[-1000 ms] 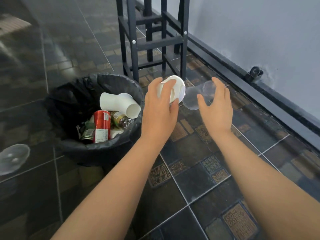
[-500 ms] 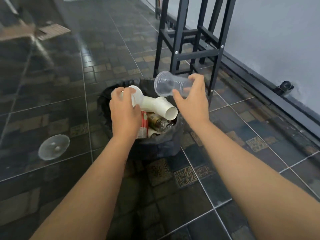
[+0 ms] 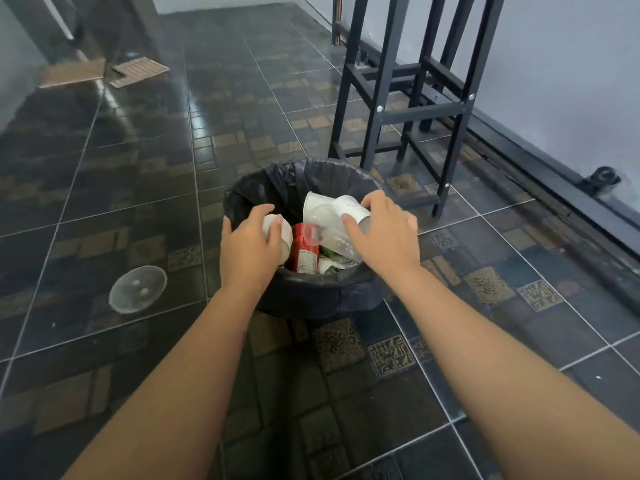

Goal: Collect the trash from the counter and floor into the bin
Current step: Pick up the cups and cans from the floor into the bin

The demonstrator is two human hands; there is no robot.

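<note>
Head view: I'm looking down at both arms stretched over the bin (image 3: 311, 296) on the dark tiled floor (image 3: 138, 188).
Bin: round, lined with a black bag, standing just in front of the black metal frame (image 3: 398, 109) by the grey wall (image 3: 571, 64).
Left hand (image 3: 251, 249): I see it curled around a white paper cup (image 3: 282, 233), fingers wrapped over the top, sitting right over the bin's left rim.
Right hand (image 3: 384, 233): over the right half of the bin, fingers loosely bent and touching the clear plastic cup (image 3: 332, 233); whether it grips or only rests on it, I cannot tell.
Inside the bin: a red can (image 3: 306, 249) upright in the middle, between the two hands; two more white cups (image 3: 332, 207) lying tilted towards the back; other scraps below, too muddled for me to name.
Floor trash: a clear plastic lid (image 3: 138, 289) lying flat, well left of the bin.
Far corner: flat cardboard pieces (image 3: 104, 72) on the floor, top left.
</note>
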